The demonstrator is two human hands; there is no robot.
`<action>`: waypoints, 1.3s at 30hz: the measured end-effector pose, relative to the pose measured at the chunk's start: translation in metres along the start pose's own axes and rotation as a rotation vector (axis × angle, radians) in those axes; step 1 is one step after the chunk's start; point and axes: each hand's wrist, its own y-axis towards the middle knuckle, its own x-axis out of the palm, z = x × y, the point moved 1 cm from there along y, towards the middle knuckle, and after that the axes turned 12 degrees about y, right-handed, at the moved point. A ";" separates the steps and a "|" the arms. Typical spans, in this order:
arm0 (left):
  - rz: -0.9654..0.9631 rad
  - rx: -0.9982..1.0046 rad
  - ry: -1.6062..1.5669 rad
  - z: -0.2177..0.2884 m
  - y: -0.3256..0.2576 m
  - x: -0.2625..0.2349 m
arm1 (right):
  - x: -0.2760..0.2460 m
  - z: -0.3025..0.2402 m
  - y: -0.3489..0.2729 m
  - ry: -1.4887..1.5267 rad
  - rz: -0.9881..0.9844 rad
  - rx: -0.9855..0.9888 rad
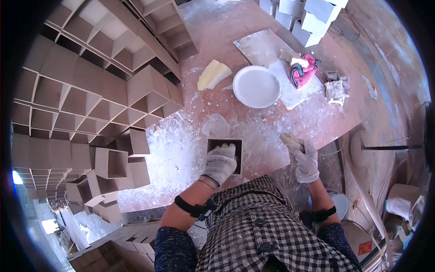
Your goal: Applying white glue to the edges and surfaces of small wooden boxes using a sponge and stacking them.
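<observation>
A small grey-brown open box (239, 156) stands at the near side of the dusty table, its opening facing up. My left hand (219, 164), in a whitened glove, reaches over its near left wall with curled fingers inside the opening, gripping it. Off to the right, above the table's near edge, my gloved right hand (306, 161) is closed round a cream piece of sponge (290, 139). Its fingers are partly hidden by the glove and the sponge. Beyond the box sit a round white dish (257, 87) of pale material and a larger yellowish sponge piece (214, 75).
Stacked open grey-brown boxes (81, 93) rise along the left, with loose ones (111, 163) nearer me. White boxes (312, 20) stand at the far right. A pink cloth (304, 72) lies on a flat board (263, 45); a crumpled grey bundle (336, 88) rests beside it.
</observation>
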 end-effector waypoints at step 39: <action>0.341 -0.197 -0.143 -0.051 -0.102 0.079 | 0.190 -0.013 0.268 -0.619 -0.624 -1.037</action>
